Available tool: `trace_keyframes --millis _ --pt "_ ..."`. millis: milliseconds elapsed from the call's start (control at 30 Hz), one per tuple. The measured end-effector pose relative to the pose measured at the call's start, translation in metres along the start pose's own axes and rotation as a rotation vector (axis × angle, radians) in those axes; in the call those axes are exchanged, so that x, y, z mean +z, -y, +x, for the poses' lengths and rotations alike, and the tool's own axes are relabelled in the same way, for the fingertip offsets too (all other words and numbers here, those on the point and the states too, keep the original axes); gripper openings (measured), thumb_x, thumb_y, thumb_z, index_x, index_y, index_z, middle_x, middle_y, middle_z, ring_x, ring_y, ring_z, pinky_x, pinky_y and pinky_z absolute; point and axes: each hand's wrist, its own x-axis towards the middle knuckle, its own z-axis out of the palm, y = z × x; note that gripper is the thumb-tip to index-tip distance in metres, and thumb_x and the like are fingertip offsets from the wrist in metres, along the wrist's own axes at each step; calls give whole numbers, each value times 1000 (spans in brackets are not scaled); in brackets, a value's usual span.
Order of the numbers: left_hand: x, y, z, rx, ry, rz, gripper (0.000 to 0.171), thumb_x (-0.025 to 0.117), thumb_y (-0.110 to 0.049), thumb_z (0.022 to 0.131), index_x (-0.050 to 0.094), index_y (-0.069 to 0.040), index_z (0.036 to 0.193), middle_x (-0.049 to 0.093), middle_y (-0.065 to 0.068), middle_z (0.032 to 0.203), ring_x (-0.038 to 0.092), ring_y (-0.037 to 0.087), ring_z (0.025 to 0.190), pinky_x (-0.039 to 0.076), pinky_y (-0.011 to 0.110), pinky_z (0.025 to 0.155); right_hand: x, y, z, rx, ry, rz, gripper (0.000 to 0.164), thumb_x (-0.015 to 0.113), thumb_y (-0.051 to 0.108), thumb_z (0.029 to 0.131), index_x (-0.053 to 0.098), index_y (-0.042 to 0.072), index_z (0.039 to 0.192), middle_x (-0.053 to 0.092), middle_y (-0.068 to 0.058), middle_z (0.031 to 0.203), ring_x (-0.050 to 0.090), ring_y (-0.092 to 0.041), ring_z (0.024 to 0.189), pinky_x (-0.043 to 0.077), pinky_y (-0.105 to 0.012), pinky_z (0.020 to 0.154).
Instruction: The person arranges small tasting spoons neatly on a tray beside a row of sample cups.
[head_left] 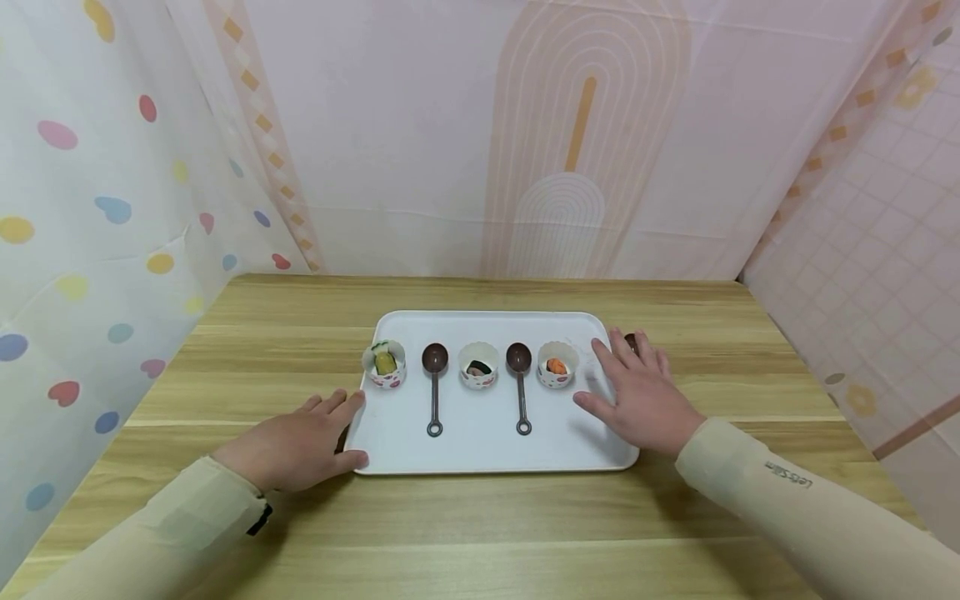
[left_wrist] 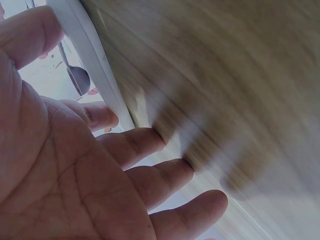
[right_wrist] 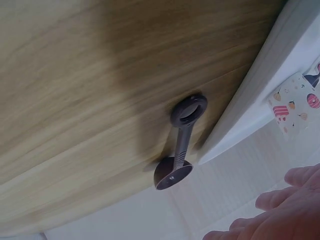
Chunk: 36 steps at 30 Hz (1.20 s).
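My left hand (head_left: 296, 442) is at the left edge of the white tray (head_left: 480, 446), thumb and index finger at its rim, the other fingers spread over the table. My right hand (head_left: 641, 387) hovers over the tray's right side with fingers spread, holding nothing. On the tray stand a paper cup with a green and yellow piece (head_left: 385, 364), a paper cup with a dark-topped piece (head_left: 478, 365) and a paper cup with an orange piece (head_left: 557, 365). Between them lie a left brown scoop (head_left: 435, 358) and a right brown scoop (head_left: 518, 358).
Another brown scoop (right_wrist: 182, 142) lies on the wooden table (head_left: 480, 533) beside the tray's right edge, mostly hidden by the right hand in the head view. Patterned curtains (head_left: 405, 150) close off the back and both sides.
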Motion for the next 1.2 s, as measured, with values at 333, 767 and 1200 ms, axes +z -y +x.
trace_keyframes --millis 333,767,1200 --pt "0 -1 0 -8 7 -6 99 63 -67 96 31 -1 164 34 34 165 34 61 149 44 71 110 -2 -10 -6 13 -10 -5 85 53 59 105 29 5 166 15 -30 173 2 -60 158 7 -79 122" --pt "0 0 -1 -5 6 -1 101 62 -68 96 31 -1 164 33 33 165 34 61 148 42 71 111 -4 -29 -14 23 -10 -31 67 52 44 109 35 10 165 23 -34 169 14 -65 154 13 -77 122" --pt "-1 -2 -1 -4 -7 11 98 64 -66 96 32 0 163 36 34 164 37 60 147 45 70 109 -8 -40 -22 47 15 -92 58 58 32 108 50 -3 153 44 -37 157 47 -56 142 39 -66 117"
